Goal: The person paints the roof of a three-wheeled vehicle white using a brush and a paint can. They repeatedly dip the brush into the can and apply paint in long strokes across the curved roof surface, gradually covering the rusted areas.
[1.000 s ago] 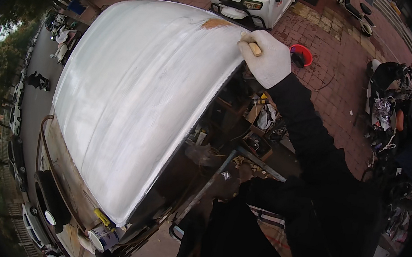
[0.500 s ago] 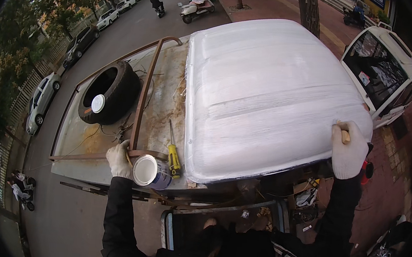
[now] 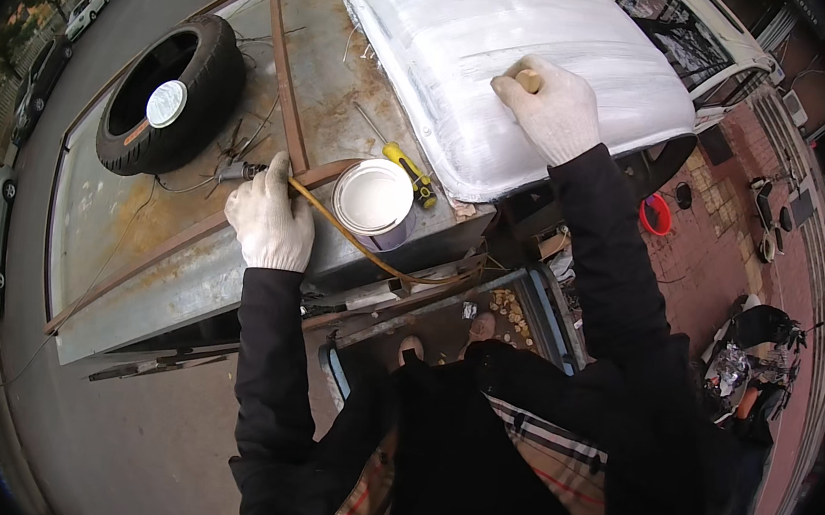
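Note:
My right hand, in a white knit glove, is closed on a paintbrush whose wooden handle end shows; its bristles are hidden under the hand. It sits over the near part of a white-painted vehicle cab roof, streaked with brush marks. My left hand, gloved too, is curled over the rusty metal rail near its corner. Just right of it stands an open can of white paint. A yellow-handled screwdriver lies beside the can on the rusty metal sheet.
A tyre lies on the metal sheet, a round white lid on it. A cable loops past the can. My feet stand on a blue-edged platform. A red bucket and a scooter are on the pavement.
My view has tilted down and shifted right. My right hand has moved left across the roof with the paintbrush. My left hand stays at the rail.

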Demonstrator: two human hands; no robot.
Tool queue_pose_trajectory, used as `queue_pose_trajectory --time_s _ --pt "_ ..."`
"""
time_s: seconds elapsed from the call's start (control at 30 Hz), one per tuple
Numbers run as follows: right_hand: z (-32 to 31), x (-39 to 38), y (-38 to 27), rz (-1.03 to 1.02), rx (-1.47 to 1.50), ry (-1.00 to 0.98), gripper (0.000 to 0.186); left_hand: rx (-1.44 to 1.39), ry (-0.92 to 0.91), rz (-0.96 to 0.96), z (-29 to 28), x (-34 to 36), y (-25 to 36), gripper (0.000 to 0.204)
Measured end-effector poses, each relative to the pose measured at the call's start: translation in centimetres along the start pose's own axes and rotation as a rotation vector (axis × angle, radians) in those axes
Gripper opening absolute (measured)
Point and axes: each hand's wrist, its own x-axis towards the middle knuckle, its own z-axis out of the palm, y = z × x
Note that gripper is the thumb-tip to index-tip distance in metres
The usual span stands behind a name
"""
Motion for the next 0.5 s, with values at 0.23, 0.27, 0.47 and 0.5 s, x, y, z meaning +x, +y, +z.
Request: queue_pose_trajectory --time_s 0.23,0.27,0.47,0.5 --pt "0.7 2.5 0.4 0.189 0.650 -0.154 0.034 -0.030 0.069 0.007 0.2 -0.3 0.0 0.055" --pt "1.5 2.5 0.7 0.192 0.643 -0.243 0.034 -0.036 0.057 0.000 0.1 -0.4 0.0 0.056" --pt "0.1 5.1 6.1 0.219 0.409 -0.252 0.039 -0.134 0.119 0.075 -0.4 -0.3 -0.5 0.051" --pt "-0.8 5.9 7.3 0.238 0.397 -0.239 0.039 -0.134 0.113 0.066 -0.4 -0.3 -0.5 0.052"
